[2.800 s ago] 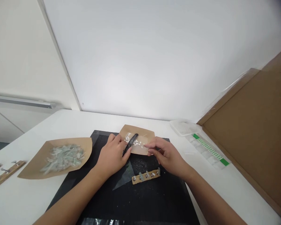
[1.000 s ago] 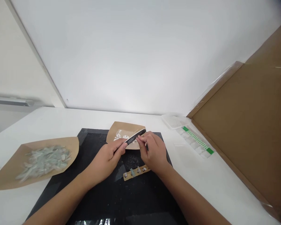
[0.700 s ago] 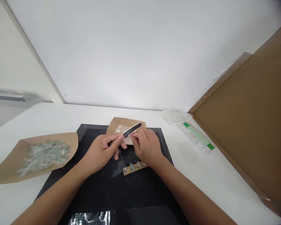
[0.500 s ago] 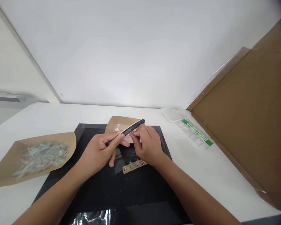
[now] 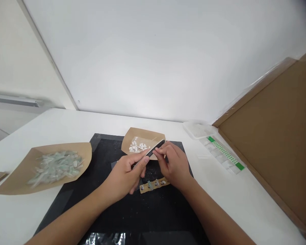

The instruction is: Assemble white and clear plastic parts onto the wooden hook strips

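Observation:
My left hand [image 5: 129,172] is closed around a slim dark nail file [image 5: 156,147] with a pale edge, which slants up to the right. Close against the file's dark face, my right hand [image 5: 172,163] pinches with thumb and forefinger; whatever is between the fingertips is too small or hidden to name. Below the hands, a tan strip [image 5: 153,185] lies on the black mat [image 5: 132,217], with several shiny round studs and small greenish or clear pieces along it. The right hand covers its right end.
Behind the hands sits a brown paper tray [image 5: 129,137] with small white bits. A larger paper tray [image 5: 17,173] at left holds many clear greenish pieces. A clear compartment case [image 5: 223,153] with a green label stands at right, beside a big cardboard box [image 5: 275,143].
The view has shifted, so most things appear farther right. More of the white bits in the back tray now show. Both hands keep their hold at the file.

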Demonstrator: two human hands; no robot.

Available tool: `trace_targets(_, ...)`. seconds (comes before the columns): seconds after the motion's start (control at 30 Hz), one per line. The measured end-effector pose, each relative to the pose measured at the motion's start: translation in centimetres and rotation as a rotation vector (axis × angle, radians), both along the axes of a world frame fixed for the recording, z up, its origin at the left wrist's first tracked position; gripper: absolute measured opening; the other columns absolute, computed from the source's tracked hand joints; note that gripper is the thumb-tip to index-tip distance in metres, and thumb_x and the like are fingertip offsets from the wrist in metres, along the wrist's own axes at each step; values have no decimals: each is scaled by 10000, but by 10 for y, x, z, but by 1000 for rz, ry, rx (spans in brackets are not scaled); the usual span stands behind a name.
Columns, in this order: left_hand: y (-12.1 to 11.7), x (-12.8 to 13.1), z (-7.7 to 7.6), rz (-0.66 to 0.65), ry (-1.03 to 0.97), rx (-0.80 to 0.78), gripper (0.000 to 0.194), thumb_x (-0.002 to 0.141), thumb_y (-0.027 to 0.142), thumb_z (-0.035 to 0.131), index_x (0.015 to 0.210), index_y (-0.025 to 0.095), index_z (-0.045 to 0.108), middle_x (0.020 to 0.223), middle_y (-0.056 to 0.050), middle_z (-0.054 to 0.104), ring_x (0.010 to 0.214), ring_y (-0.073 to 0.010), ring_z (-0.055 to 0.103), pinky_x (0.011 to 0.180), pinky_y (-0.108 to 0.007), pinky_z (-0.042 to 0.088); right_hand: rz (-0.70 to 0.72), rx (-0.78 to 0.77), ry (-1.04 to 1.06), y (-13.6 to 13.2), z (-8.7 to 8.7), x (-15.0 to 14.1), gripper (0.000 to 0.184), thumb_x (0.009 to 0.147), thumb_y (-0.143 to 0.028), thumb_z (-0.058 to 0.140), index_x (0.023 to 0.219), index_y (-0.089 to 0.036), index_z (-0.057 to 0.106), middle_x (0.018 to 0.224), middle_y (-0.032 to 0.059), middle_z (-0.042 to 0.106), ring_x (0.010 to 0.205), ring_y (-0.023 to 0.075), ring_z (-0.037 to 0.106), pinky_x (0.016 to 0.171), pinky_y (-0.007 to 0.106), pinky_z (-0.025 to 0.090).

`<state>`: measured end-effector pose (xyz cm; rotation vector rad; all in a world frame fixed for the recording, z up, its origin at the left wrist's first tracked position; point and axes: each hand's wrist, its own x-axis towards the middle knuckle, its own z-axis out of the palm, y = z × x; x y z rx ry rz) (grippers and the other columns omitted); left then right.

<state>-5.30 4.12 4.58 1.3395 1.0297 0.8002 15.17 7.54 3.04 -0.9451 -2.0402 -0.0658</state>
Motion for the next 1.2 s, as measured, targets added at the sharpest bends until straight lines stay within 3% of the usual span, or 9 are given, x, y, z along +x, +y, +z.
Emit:
trace_targets(0.07,-1,2,0,4,4,-4,491,1012,551,564,1372,240,684,1020,-55,736,407,-73,624,420,-187,444,19,-30,-8,-1,1,3,166,1011,-183,641,892,-234,538,792,3,627,713,160,615,661,285,502)
trace_targets(0.13,-3,6,-1,28,-24,-4,447,1004,535,583,1309,241,728,1232,-106,731,465,-110,701,448,-208,489,18,-52,-6,-2,2,4,179,1008,-177,638,872,-236,538,781,-2,626,699,158,616,643,281,500)
trace_targets(0.43,-11,20,-13,144,-207,-50,394,1001,511,590,1203,238,789,1311,-109,704,472,-100,724,401,-186,461,-79,5,39,0,-3,0,150,961,-139,679,891,-231,583,815,28,684,721,184,647,646,318,478)
trace_targets(0.5,-9,18,-14,160,-190,-64,397,1001,518,590,1166,223,798,1233,-100,738,441,-87,698,390,-184,430,-94,8,42,3,-4,-3,152,968,-141,675,892,-229,576,821,31,682,719,182,640,648,318,471)
trace_targets(0.6,-5,15,-15,164,-147,-68,420,996,539,595,1140,200,798,892,-47,768,396,-93,651,377,-185,386,-71,4,6,4,-4,-7,190,990,-138,635,857,-230,535,786,27,658,688,178,608,635,318,437)
trace_targets(0.7,-2,13,-14,139,-120,-81,437,995,538,594,1157,181,787,524,30,626,368,-126,611,378,-188,350,-32,4,-62,4,-1,-10,244,1001,-153,617,803,-234,501,706,-5,610,623,161,547,618,317,397)
trace_targets(0.77,0,12,-11,124,-103,-88,453,993,543,592,1147,165,787,415,49,553,345,-136,580,384,-194,333,-36,12,-82,4,1,-9,259,1007,-158,612,790,-233,492,685,-13,596,603,154,519,620,322,374)
trace_targets(1.0,0,6,-7,157,-37,-57,465,972,564,614,1072,149,797,503,33,643,324,-107,537,452,-227,385,-58,18,-128,9,5,-6,305,1029,-187,580,752,-232,459,658,-26,557,572,149,458,620,331,327)
trace_targets(1.2,3,1,-7,150,17,-46,509,982,583,599,1104,128,792,362,70,519,306,-120,495,504,-246,453,-82,33,-132,13,4,-9,289,1043,-202,547,767,-228,469,691,-16,580,605,150,484,641,331,327)
